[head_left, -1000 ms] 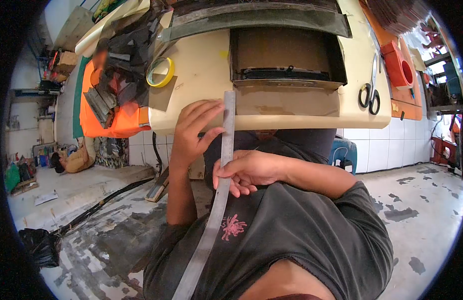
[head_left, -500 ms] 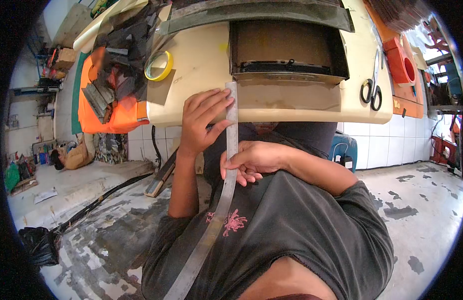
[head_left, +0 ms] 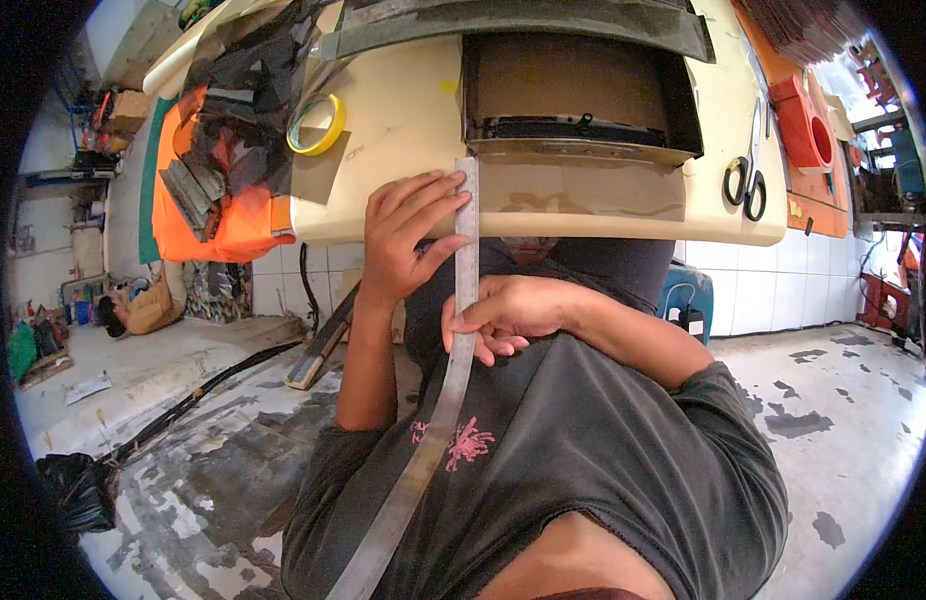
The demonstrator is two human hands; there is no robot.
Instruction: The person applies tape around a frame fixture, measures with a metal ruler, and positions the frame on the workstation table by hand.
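Observation:
A long metal ruler (head_left: 467,265) runs from the table's front edge down across my shirt, its far end beside the left front corner of an open dark box (head_left: 583,90). My right hand (head_left: 503,315) pinches the ruler between thumb and fingers, below the table edge. My left hand (head_left: 408,235) has its fingertips at the ruler's left edge near the far end, with thumb and fingers apart. Brown sheet material (head_left: 583,190) lies in front of the box, and a yellow tape roll (head_left: 333,125) lies to the left.
Black-handled scissors (head_left: 745,190) and a red holder (head_left: 803,128) are at the right. Dark scraps (head_left: 248,135) lie on orange material (head_left: 228,240) at the left. A person (head_left: 148,305) is on the floor far left. A blue stool (head_left: 691,300) stands beneath the table.
The ruler and both hands have shifted slightly right and up, bringing the ruler's far end closer to the box corner. The view has shifted a little too.

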